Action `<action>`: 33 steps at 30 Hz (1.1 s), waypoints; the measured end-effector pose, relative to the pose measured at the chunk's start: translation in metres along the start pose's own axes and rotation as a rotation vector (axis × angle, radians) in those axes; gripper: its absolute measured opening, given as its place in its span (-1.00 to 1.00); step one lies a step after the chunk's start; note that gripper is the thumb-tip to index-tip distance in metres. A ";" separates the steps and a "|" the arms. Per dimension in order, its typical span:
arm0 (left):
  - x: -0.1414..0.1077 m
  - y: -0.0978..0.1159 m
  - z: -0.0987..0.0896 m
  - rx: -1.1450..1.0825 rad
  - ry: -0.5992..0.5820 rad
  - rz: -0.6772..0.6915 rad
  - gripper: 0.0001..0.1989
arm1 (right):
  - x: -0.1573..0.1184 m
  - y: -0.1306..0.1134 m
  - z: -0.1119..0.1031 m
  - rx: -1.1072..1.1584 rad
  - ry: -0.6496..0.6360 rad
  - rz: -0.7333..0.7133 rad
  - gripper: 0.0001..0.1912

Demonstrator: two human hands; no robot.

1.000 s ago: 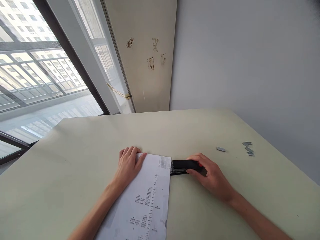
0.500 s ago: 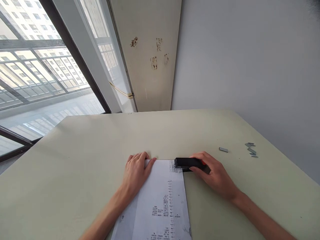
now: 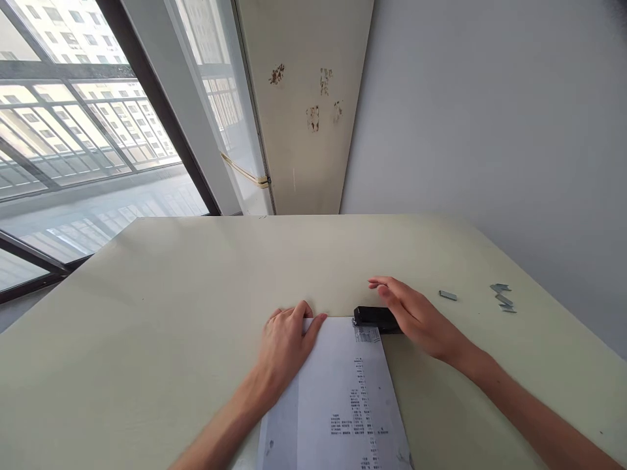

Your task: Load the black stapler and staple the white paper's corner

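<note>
Printed sheets of paper [image 3: 337, 385] lie on the table in front of me, their text seen upside down. My left hand [image 3: 291, 339] holds them by the upper left corner, its thumb on top of the page and its other fingers curled at the edge. A black stapler [image 3: 375, 317] lies across the top right corner of the paper, its front end over the printed block there. Just above the stapler's back end is my right hand [image 3: 418, 316], fingers stretched out and holding nothing. It hides the stapler's rear, and I cannot tell whether the palm touches it.
A single strip of staples [image 3: 447, 296] lies right of my right hand. Farther right is a small loose group of staple strips [image 3: 503, 299]. The pale table [image 3: 196, 281] meets a grey wall on the right. Beyond its far left edge stands a glass window [image 3: 93, 130].
My right hand has let go of the stapler and lifted, its fingers now straightened above it. My left hand stays on the paper. The whole view has shifted slightly.
</note>
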State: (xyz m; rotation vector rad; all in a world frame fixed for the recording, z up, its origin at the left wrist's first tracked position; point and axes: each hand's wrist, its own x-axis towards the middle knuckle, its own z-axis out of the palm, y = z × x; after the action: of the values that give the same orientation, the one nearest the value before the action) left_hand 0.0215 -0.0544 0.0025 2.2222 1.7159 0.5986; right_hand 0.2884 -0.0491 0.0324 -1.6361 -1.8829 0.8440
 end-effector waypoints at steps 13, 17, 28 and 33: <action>-0.004 -0.005 0.004 -0.020 0.015 0.029 -0.68 | 0.030 -0.042 0.024 -0.188 -0.122 0.023 -0.37; -0.004 -0.005 0.005 -0.033 0.019 0.035 -0.67 | 0.030 -0.042 0.025 -0.205 -0.124 0.021 -0.40; -0.004 -0.005 0.004 -0.022 0.012 0.021 -0.67 | 0.033 -0.039 0.031 -0.267 -0.166 0.024 -0.40; -0.004 -0.004 0.004 -0.026 0.009 0.015 -0.66 | 0.033 -0.032 0.040 -0.327 -0.157 0.006 -0.44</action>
State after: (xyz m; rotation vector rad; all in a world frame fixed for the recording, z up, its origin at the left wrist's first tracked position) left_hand 0.0189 -0.0568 -0.0034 2.2200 1.6874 0.6312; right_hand 0.2327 -0.0241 0.0281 -1.8100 -2.2202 0.7129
